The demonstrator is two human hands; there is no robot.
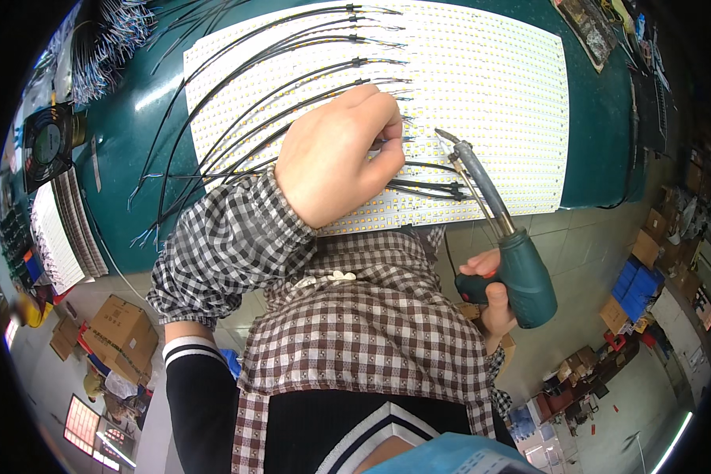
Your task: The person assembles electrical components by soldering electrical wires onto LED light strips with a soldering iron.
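A white LED panel (pixel 490 95), dotted with rows of small yellowish chips, lies on the green table. Several black cables (pixel 292 73) cross its left half, their thin stripped wires ending near the panel's middle. My left hand (pixel 340 154) is closed in a pinch low over the panel; thin wire ends show beside its fingertips, though the hand hides most of the cable it grips. My right hand (pixel 496 304) is wrapped round a soldering gun (pixel 529 276) with a green handle. The gun's dark tip points up-left, just right of the pinching fingers, over the panel.
A black fan (pixel 47 148) stands at the table's left edge, near a stack of white panels (pixel 63 229). Bundled wires (pixel 107 47) lie at the back left. A dark, worn board (pixel 584 31) sits at the back right. Cardboard boxes (pixel 122 336) are on the floor.
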